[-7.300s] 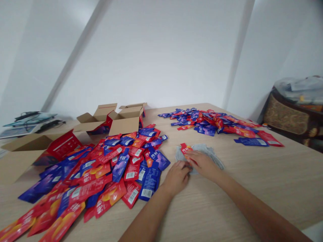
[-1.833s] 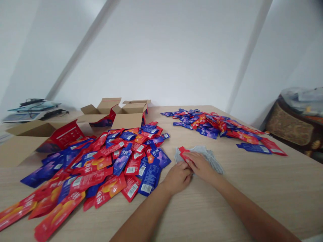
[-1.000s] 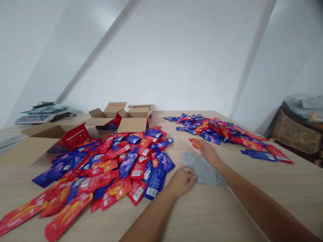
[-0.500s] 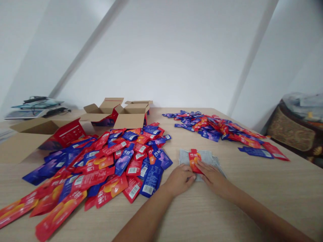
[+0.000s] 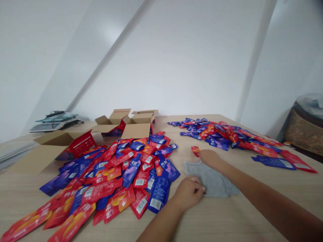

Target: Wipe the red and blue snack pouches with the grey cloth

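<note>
Red pouch (image 5: 195,151) looks glossy near flat cloth (image 5: 217,181)

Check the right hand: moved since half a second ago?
Yes: forward, away from the wearer. Against the far-right pile of packets, the right hand is now nearer, its fingers past the gray cloth, holding a red packet.

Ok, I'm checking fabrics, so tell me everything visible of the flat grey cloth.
The flat grey fabric cloth looks thin, with a paler far-left edge. It lies spread on the pale wood-grain table. The left hand appears to touch its left side; the right forearm hides part of its far side, touching or not, I cannot tell.
</note>
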A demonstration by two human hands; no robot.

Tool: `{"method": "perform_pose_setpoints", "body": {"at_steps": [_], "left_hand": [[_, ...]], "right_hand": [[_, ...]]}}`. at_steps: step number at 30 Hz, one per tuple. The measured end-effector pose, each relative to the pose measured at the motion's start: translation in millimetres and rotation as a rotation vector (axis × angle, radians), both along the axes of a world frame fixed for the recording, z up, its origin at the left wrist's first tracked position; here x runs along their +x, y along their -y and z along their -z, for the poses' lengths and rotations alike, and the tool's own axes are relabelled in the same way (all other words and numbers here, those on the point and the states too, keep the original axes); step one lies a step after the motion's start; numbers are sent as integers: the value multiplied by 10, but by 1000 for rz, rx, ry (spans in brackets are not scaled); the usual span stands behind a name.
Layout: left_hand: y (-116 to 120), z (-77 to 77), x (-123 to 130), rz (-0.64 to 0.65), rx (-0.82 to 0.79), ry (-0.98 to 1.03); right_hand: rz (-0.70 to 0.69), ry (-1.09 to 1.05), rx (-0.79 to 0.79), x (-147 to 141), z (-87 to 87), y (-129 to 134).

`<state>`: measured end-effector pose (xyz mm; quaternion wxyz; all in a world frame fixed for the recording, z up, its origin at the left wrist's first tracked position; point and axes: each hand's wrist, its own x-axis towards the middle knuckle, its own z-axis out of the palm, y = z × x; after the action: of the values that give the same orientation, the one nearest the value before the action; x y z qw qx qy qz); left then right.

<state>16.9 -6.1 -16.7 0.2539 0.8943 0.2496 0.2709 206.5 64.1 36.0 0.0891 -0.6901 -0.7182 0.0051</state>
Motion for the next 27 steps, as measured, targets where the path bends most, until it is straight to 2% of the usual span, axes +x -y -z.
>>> {"method": "perform_pose_setpoints", "body": {"at_steps": [3, 7, 8, 9, 10, 11, 13, 16, 21, 24, 27], "left_hand": [[-39, 6, -15, -1, -164, 40], [-87, -25, -48, 12, -365, 111], [-96, -31, -56, 11, -397, 128], [-104, -35, -63, 9, -421, 145], [-111, -36, -69, 7, -438, 161], [-116, -35, -73, 8, -450, 177], [-121, -33, -76, 13, -466, 202], [-117, -42, -72, 10, -473, 220], [-97, -81, -63, 6, -464, 213], [-86, -103, -57, 13, -459, 209], [-73, -131, -55, -18, -408, 249]], "right_hand": [[-45, -170, 29, -138, -295, -259], [-241, -446, 0, -660, -566, -583], [-319, -551, -3, -814, -588, -653], [-419, -799, -32, -954, -590, -719], [-446, -927, -65, -1066, -572, -780], [-428, -985, -78, -1139, -536, -838], [-277, -868, -56, -1137, -418, -932], [-40, -567, 31, -751, -173, -983], [268, -252, 105, 397, 169, -726], [357, -86, 119, 908, 294, -550], [348, 33, 118, 1100, 394, -515]]}}
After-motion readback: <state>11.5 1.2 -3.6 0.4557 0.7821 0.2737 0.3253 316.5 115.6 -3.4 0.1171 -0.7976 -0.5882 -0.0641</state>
